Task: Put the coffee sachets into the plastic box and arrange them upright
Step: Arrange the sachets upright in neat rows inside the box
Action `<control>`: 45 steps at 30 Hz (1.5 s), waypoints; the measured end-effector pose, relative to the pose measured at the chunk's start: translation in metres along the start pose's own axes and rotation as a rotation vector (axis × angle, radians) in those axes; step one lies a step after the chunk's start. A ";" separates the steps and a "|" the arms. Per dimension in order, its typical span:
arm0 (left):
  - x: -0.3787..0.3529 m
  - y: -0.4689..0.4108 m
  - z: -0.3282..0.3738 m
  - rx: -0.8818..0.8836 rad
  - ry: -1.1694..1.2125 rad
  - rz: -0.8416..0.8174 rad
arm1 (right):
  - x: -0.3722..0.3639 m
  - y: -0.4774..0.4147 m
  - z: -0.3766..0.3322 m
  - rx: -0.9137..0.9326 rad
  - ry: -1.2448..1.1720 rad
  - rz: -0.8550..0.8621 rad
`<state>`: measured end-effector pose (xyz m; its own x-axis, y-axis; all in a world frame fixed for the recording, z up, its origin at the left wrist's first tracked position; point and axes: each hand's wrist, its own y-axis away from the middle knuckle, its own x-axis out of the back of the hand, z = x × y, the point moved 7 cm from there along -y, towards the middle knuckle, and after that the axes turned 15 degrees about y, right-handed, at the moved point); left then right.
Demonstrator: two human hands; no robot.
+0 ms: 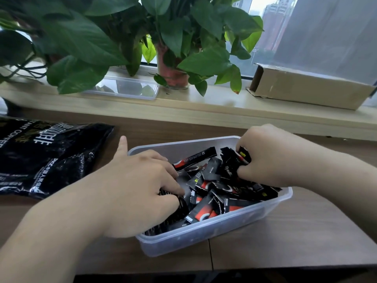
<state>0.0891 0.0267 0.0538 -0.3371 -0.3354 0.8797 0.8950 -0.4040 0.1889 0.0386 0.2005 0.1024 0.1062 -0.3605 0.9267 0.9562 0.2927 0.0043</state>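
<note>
The right hand (265, 156), at right of centre in the frame, has its grip clenched around a small bundle of coffee sachets (234, 160) held near the far right corner of the plastic box (204, 235), their torn ends pointing up and toward the upper left. The left hand (138, 188) reaches in over the near left end; its fingers are curled down among the sachets and pressing on them, with the index finger sticking out over the rim, though whether it actually pinches one I cannot tell. Between the two hands lies the loose heap of sachets (220, 193), long axes running every way and mostly flat; one sachet (194, 159) leans diagonally, just above the left fingers and nearer that hand. In my judgement the coming move turns on tipping the flat ones onto their ends against the held bundle. The black coffee bag (47, 158) lies on the table (306, 231) at the left edge, clear of the box. On the windowsill at the top stand a potted plant (173, 48), a clear lid (126, 88) and a cardboard box (306, 88).
</note>
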 end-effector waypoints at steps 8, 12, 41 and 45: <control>0.002 0.000 -0.003 -0.027 0.067 0.050 | 0.019 0.013 0.025 -0.041 -0.307 0.056; 0.013 0.004 0.001 -0.111 0.170 0.191 | 0.031 0.022 0.035 -0.072 -0.536 0.130; 0.021 0.007 0.009 -0.010 0.847 0.548 | 0.011 0.028 -0.047 -0.061 -1.081 0.327; 0.021 0.008 0.011 -0.042 0.814 0.543 | 0.007 0.027 -0.051 -0.039 -1.068 0.316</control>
<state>0.0920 0.0255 0.0787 0.0053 -0.9630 0.2693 0.9823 -0.0455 -0.1819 0.0790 0.1608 0.0903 0.0753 0.6782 0.7310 0.9376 0.2014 -0.2834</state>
